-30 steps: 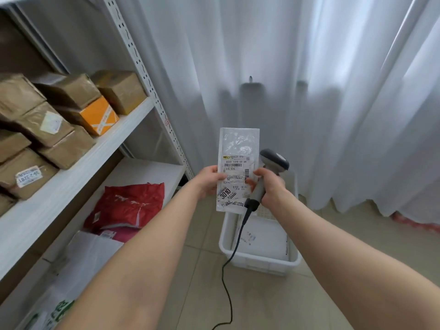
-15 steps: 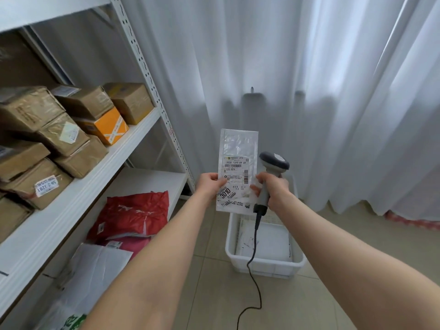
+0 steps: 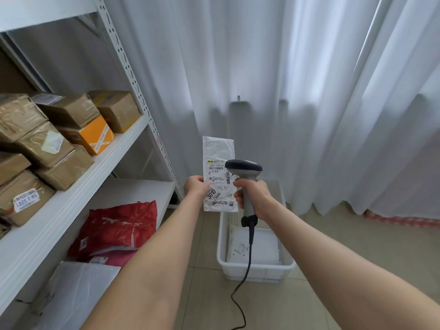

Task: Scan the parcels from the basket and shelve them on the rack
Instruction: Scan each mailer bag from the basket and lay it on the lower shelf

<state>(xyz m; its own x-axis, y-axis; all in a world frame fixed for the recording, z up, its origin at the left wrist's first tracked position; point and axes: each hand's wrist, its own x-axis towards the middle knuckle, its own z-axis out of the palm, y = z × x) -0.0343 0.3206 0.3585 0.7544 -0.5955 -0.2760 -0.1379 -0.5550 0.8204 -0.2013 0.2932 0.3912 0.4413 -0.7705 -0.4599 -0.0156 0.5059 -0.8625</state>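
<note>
My left hand (image 3: pixel 195 186) pinches the left edge of a slim white parcel (image 3: pixel 218 153) held upright, its shipping label facing me. Close to its right side, my right hand (image 3: pixel 253 196) grips the handle of a grey barcode scanner (image 3: pixel 244 166), whose head points left at the label. The scanner's black cable (image 3: pixel 247 263) hangs down to the floor. Below stands the white basket (image 3: pixel 221 246) on the tiles, with a white parcel (image 3: pixel 264 246) lying flat inside. The white rack (image 3: pixel 71 194) fills the left side.
Several brown cartons (image 3: pixel 69 110) and an orange box (image 3: pixel 92 136) crowd the middle shelf. On the lower shelf lie a red mailer bag (image 3: pixel 119 232) and a white bag (image 3: pixel 78 287). White curtains (image 3: pixel 309 103) hang behind the basket.
The camera view has tilted up and shifted, showing more of the rack. The parcel and scanner stay held together, the scanner now drawn slightly to the right of the label.
</note>
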